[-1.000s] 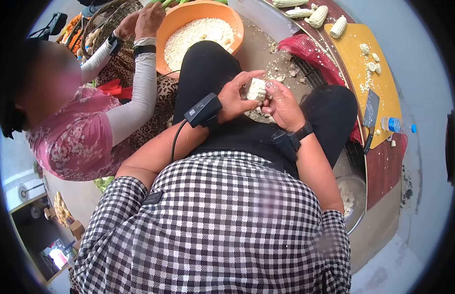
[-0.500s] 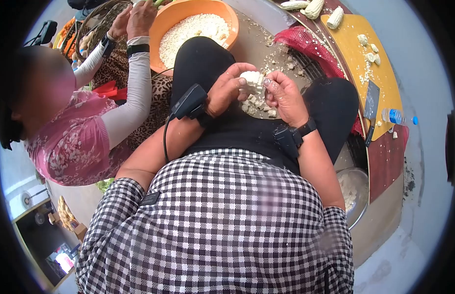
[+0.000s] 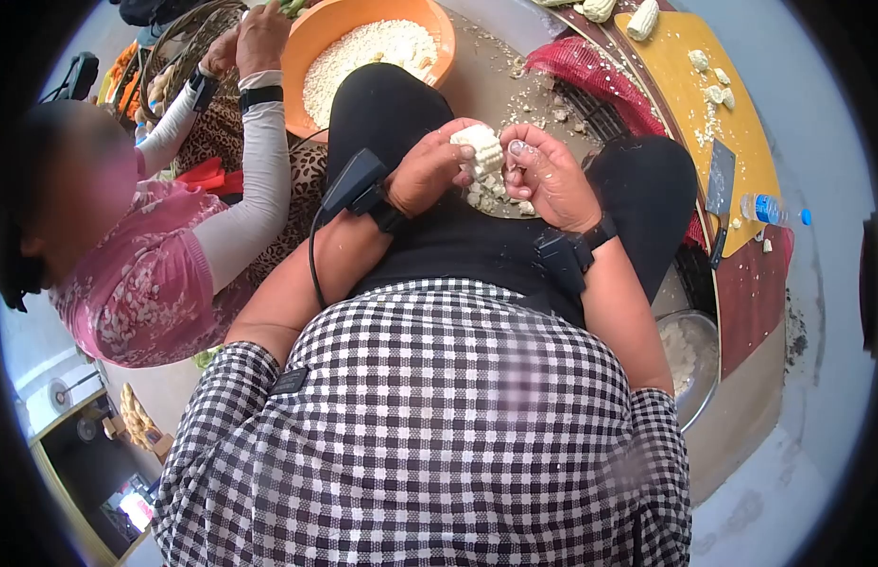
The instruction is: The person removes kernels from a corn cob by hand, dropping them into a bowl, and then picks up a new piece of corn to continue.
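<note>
An orange basin full of pale kernels stands on the floor beyond my left knee; a metal bowl with pale pieces sits beside the desk's near left corner. Above my lap, my left hand pinches a corn cob piece; just beside it, my right hand's fingers curl, pinching what I cannot tell.

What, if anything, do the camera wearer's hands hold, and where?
The left hand grips a corn piece by its left side; the right hand is near its right edge, contact unclear.
</note>
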A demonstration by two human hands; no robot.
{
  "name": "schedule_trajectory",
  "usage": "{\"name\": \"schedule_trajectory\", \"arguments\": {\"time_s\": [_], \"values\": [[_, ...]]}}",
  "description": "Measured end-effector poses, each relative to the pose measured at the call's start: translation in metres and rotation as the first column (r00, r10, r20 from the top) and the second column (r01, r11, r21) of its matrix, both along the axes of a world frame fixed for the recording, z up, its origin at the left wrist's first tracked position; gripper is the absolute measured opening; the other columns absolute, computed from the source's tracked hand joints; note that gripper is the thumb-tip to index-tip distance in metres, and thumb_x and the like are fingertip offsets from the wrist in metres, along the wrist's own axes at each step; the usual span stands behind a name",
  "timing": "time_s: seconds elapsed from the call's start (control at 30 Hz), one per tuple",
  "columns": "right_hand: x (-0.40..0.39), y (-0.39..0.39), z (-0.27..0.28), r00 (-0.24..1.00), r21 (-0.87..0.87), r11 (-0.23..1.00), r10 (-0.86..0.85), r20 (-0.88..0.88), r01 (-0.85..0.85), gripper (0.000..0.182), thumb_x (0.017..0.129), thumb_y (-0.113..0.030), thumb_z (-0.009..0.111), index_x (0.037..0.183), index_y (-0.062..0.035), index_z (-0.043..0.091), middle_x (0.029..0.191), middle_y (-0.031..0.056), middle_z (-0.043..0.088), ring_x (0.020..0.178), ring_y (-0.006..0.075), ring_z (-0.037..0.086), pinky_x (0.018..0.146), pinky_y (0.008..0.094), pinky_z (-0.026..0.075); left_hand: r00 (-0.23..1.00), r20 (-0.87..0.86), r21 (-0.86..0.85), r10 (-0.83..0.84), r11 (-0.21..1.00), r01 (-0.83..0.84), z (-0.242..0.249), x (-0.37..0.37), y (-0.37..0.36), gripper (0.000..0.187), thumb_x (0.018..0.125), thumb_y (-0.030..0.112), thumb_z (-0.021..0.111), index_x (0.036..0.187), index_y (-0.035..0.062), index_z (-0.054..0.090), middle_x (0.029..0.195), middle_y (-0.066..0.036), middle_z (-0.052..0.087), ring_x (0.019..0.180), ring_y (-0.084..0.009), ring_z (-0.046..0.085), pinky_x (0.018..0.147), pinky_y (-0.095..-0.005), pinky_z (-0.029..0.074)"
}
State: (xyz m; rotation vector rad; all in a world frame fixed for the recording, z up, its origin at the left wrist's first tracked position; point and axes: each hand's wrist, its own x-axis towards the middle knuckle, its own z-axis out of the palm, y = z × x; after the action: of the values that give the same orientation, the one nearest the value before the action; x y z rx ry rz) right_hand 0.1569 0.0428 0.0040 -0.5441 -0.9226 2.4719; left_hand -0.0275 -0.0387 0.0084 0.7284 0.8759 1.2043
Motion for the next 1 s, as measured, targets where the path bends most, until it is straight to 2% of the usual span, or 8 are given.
{"name": "schedule_trajectory", "arguments": {"time_s": [0.07,0.17,0.33,0.57,0.73,0.93,1.0], "values": [[-0.001,0.0,0.003,1.0,-0.023,1.0,0.007,-0.003,-0.007,0.017,0.094,-0.012,0.052,0.107,-0.0016,0.053,0.08,-0.0001,0.051,0.063,0.0044,0.048,0.051,0.0168,0.038,0.997,0.077,-0.015,0.031,0.999,-0.03,0.001,0.001,0.001,0.043,0.083,0.03,0.055,0.117,0.0036,0.049,0.096,-0.003,0.056,0.074,-0.0079,0.047,0.063,-0.0195,0.038],[-0.002,0.0,0.005,1.0,-0.027,1.0,0.008,0.011,-0.007,0.018,0.095,-0.011,0.051,0.109,-0.0007,0.054,0.079,0.0002,0.051,0.063,0.0048,0.048,0.052,0.0172,0.039,0.99,0.139,-0.032,0.016,0.999,-0.012,0.003,0.0,0.002,0.043,0.083,0.03,0.055,0.117,0.0047,0.048,0.096,-0.003,0.056,0.075,-0.0083,0.048,0.063,-0.0197,0.038],[-0.004,0.0,0.003,0.998,0.118,0.993,0.002,0.069,-0.01,0.017,0.094,-0.012,0.052,0.105,0.0003,0.056,0.075,0.0011,0.052,0.061,0.0048,0.047,0.05,0.0177,0.04,0.991,0.128,-0.046,0.026,0.999,-0.02,0.0,-0.001,0.004,0.043,0.084,0.032,0.055,0.118,0.0059,0.048,0.098,-0.003,0.056,0.076,-0.0088,0.049,0.063,-0.0206,0.039],[-0.005,0.002,0.003,0.998,0.135,0.991,-0.022,0.064,0.013,0.015,0.095,-0.012,0.053,0.101,0.0005,0.058,0.073,0.0025,0.054,0.06,0.0048,0.048,0.05,0.018,0.04,0.991,0.128,-0.074,0.032,0.997,-0.023,0.0,-0.002,0.005,0.045,0.087,0.036,0.053,0.12,0.007,0.048,0.1,-0.002,0.056,0.08,-0.0096,0.051,0.063,-0.0223,0.04],[-0.006,0.004,-0.002,0.997,0.093,0.995,-0.04,0.069,0.034,0.014,0.095,-0.01,0.051,0.099,0.0009,0.057,0.073,0.0028,0.054,0.06,0.0055,0.047,0.049,0.0179,0.039,0.994,0.088,-0.117,0.059,0.992,-0.049,0.004,0.002,0.008,0.039,0.089,0.032,0.051,0.119,0.0071,0.049,0.1,-0.002,0.057,0.083,-0.0102,0.053,0.064,-0.023,0.04],[-0.01,0.001,-0.005,0.995,-0.157,0.986,-0.063,-0.075,0.051,0.011,0.094,-0.007,0.05,0.099,0.0008,0.056,0.076,0.0029,0.051,0.062,0.0065,0.045,0.049,0.0165,0.035,0.992,0.054,-0.117,0.114,0.987,-0.107,-0.006,-0.002,0.009,0.033,0.089,0.025,0.047,0.117,0.0069,0.05,0.101,-0.002,0.058,0.087,-0.0115,0.055,0.067,-0.0242,0.042],[-0.004,0.003,0.009,0.954,-0.178,0.984,-0.034,-0.299,-0.021,0.011,0.094,-0.007,0.05,0.1,0.0003,0.056,0.079,0.0029,0.05,0.064,0.0064,0.045,0.05,0.0162,0.034,0.989,0.044,-0.123,0.14,0.983,-0.133,-0.011,-0.004,0.012,0.032,0.089,0.022,0.046,0.116,0.0066,0.05,0.103,-0.004,0.057,0.091,-0.0138,0.056,0.072,-0.0283,0.044]]}}
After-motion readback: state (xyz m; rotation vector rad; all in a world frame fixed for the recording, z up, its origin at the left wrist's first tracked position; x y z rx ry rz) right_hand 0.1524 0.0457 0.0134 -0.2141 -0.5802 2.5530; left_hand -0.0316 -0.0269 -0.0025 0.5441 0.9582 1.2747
